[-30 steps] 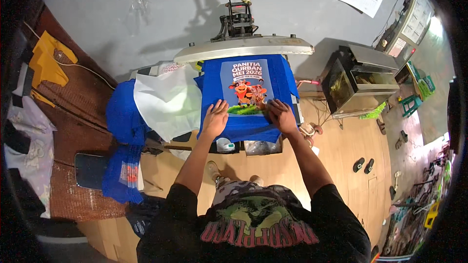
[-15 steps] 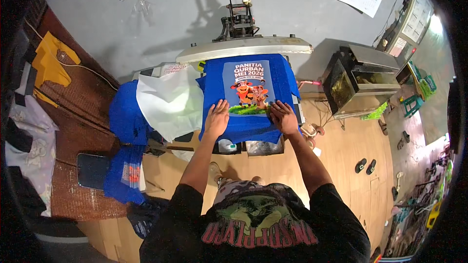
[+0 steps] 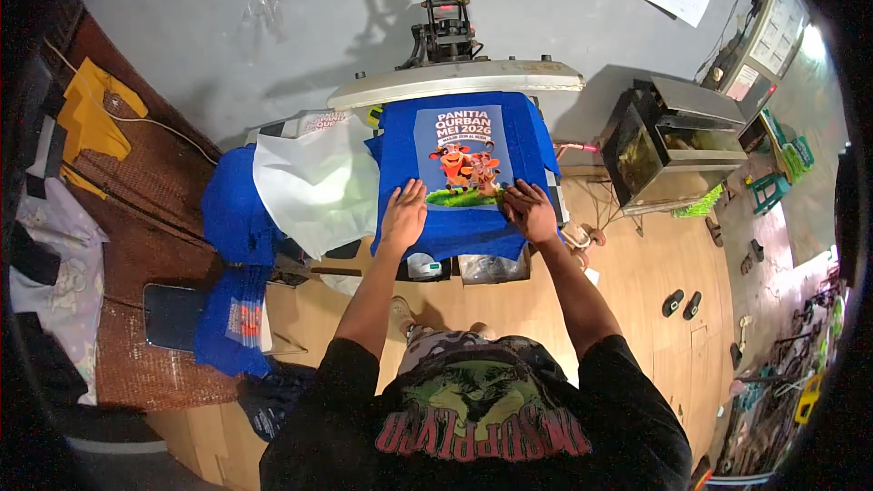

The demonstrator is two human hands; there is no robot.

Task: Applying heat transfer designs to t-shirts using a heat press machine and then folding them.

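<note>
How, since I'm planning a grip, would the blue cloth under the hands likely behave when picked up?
The blue cloth is probably floppy: it hangs in loose waves at the front. It looks thin, so likely light for its size. Lifting it might shift the printed sheet lying on it, though I can't tell whether that is stuck down.

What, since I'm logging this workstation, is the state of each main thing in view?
Blue cloth: spread out
Printed sheet: flat on the cloth
Left hand: open, palm down
Right hand: palm down, fingers slightly bent
Press's upper plate: raised
White sheet: creased, drooping
Yellow cloth: hanging
Black sandals: unworn, side by side
</note>
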